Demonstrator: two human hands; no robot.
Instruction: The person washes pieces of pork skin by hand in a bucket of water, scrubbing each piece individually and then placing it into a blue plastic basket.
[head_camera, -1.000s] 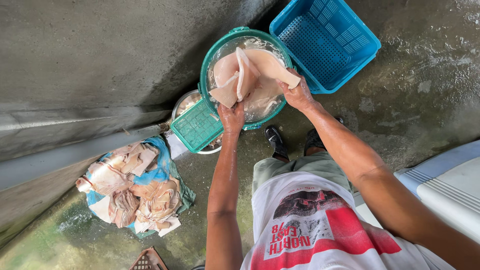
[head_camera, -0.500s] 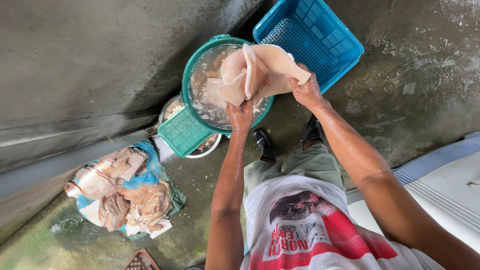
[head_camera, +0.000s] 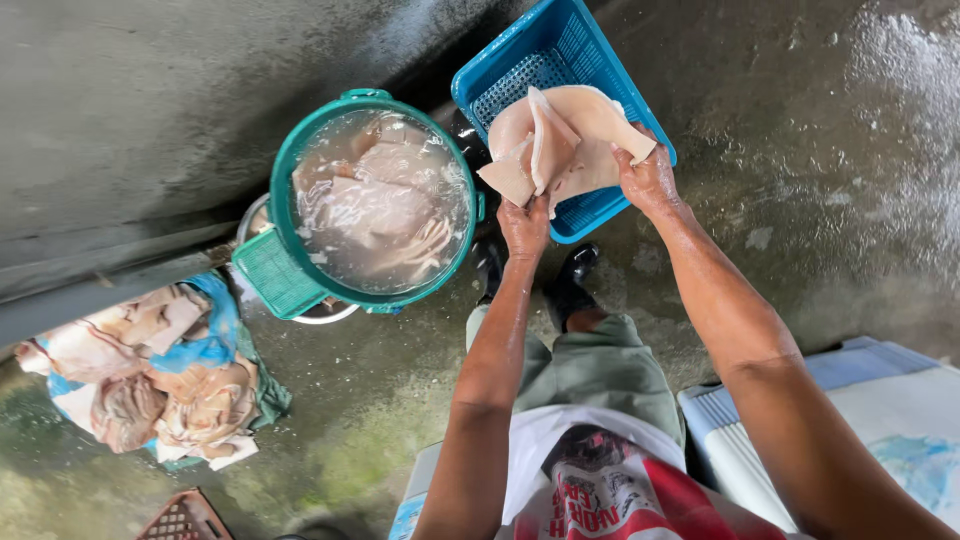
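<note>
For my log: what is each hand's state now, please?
Left hand: closed on the pale, floppy sheet of raw flesh.
Right hand: closed on the same sheet.

Both hands, left (head_camera: 524, 226) & right (head_camera: 648, 182), grip pale meat slab (head_camera: 560, 140) over blue basket (head_camera: 520, 70); teal tub (head_camera: 290, 190) w/ water beside.

Pale, wet, floppy slab of pink-white meat (head_camera: 560, 140), folded in thick flaps, held up in the air over the near corner of the blue basket (head_camera: 520, 70), to the right of the green tub.
</note>
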